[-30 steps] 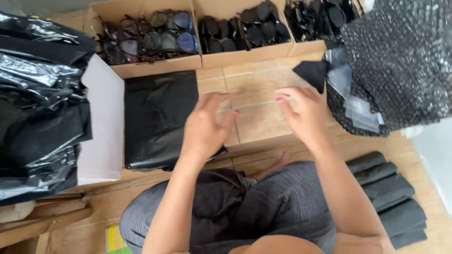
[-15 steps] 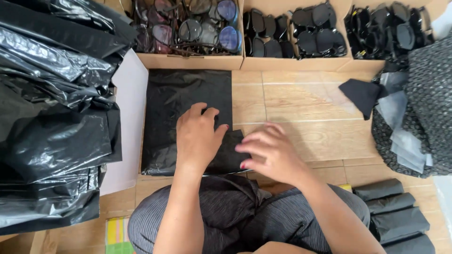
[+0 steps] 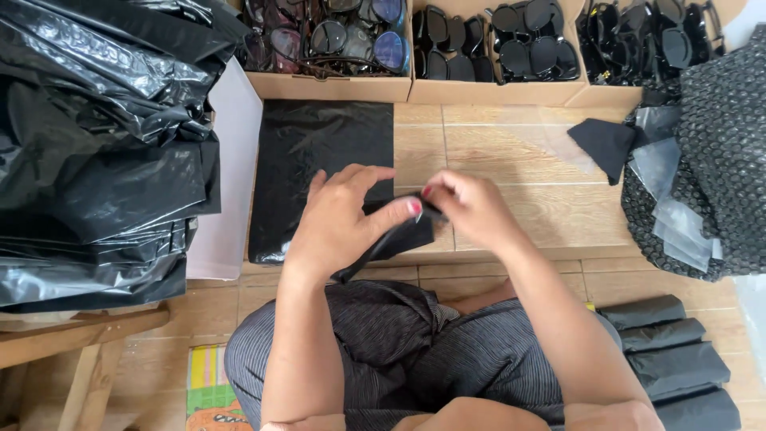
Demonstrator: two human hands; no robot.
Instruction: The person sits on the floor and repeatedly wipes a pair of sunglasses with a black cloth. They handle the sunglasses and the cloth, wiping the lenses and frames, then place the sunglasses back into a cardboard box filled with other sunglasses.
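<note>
Two hands pinch one black pouch: the left hand [image 3: 339,219] and the right hand [image 3: 471,209] grip it together, near the person's lap. It is just above a flat black bag [image 3: 319,156] on the floor. Boxes of sunglasses [image 3: 487,48] sit far back.

The floor [image 3: 511,160] is wood-look tile, and three open cardboard boxes of sunglasses, left [image 3: 331,84], middle [image 3: 487,92] and right [image 3: 614,96], stand side by side along its far edge. A flat stack of black bags [image 3: 311,152] lies just in front of the left box, with a white board [image 3: 227,183] beside it and a heap of black plastic [image 3: 96,144] further left. To the right lie a black cloth [image 3: 606,144], clear sleeves [image 3: 678,223], a sheet of dark bubble wrap [image 3: 718,144], and nearer, a row of black rolls [image 3: 670,359].
</note>
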